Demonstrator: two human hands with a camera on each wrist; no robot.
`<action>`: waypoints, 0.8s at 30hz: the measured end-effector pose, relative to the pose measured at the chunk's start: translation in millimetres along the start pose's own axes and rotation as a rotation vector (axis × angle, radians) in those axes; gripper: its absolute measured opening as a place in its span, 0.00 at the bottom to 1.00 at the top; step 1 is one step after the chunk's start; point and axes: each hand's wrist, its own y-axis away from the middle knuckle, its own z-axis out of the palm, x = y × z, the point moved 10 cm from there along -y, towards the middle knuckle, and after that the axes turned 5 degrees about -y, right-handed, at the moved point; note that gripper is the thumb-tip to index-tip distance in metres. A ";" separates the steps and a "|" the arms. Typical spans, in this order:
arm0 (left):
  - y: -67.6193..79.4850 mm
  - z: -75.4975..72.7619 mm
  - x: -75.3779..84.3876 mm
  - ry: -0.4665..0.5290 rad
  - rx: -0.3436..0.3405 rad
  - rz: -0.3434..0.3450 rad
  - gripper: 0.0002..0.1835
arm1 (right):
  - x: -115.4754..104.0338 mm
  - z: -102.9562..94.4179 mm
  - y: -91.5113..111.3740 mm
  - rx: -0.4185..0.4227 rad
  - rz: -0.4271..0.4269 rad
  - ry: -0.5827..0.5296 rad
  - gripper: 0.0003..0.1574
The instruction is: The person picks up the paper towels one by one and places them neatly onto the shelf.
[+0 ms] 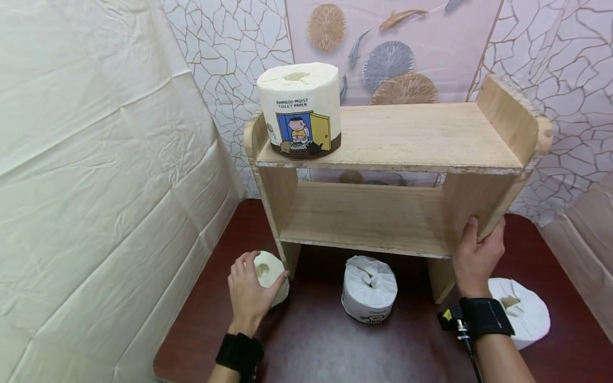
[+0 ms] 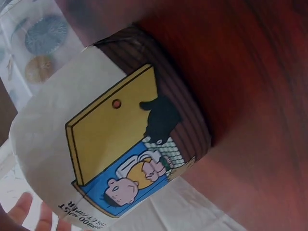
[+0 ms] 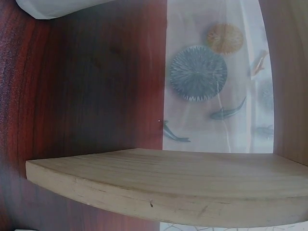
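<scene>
My left hand (image 1: pixel 250 292) is at a toilet paper roll (image 1: pixel 274 271) on the table, left of the shelf, its thumb and fingers spread round the top. The left wrist view shows that roll's cartoon wrapper (image 2: pixel 120 134) up close, with fingertips (image 2: pixel 21 209) at its upper edge. On the other side, my right hand (image 1: pixel 479 258) grips the right side panel of a two-tier wooden shelf (image 1: pixel 369 213), thumb on the inner face. The panel's lower part (image 3: pixel 159 187) fills the bottom of the right wrist view; the hand itself is hidden there.
A cartoon-wrapped roll (image 1: pixel 299 119) stands on the top board's left end. One white-wrapped roll (image 1: pixel 369 292) sits in front of the lower opening, another (image 1: pixel 524 314) beside the right wrist. Patterned cloth (image 1: pixel 230 48) hangs behind the dark red table (image 1: pixel 311 346).
</scene>
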 end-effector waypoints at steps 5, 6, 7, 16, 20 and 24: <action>6.0 8.7 -3.6 -0.047 -0.054 -0.039 0.49 | 0.1 -0.1 0.5 0.001 0.001 0.002 0.27; 6.7 10.0 -3.9 -0.056 -0.061 -0.042 0.50 | -0.2 0.1 0.6 0.002 0.002 0.002 0.27; 7.3 11.1 -4.3 -0.067 -0.065 -0.046 0.50 | -0.7 0.3 0.4 0.003 0.001 0.002 0.27; 15.3 24.1 -14.3 -0.106 -0.143 -0.149 0.56 | -7.2 0.5 2.0 0.012 0.011 0.004 0.27; 18.5 28.0 -16.3 -0.113 -0.164 -0.178 0.59 | -12.5 1.6 2.3 0.008 0.003 -0.004 0.27; 19.3 28.2 -16.8 -0.114 -0.153 -0.189 0.57 | -16.3 2.3 2.2 0.004 0.001 -0.008 0.27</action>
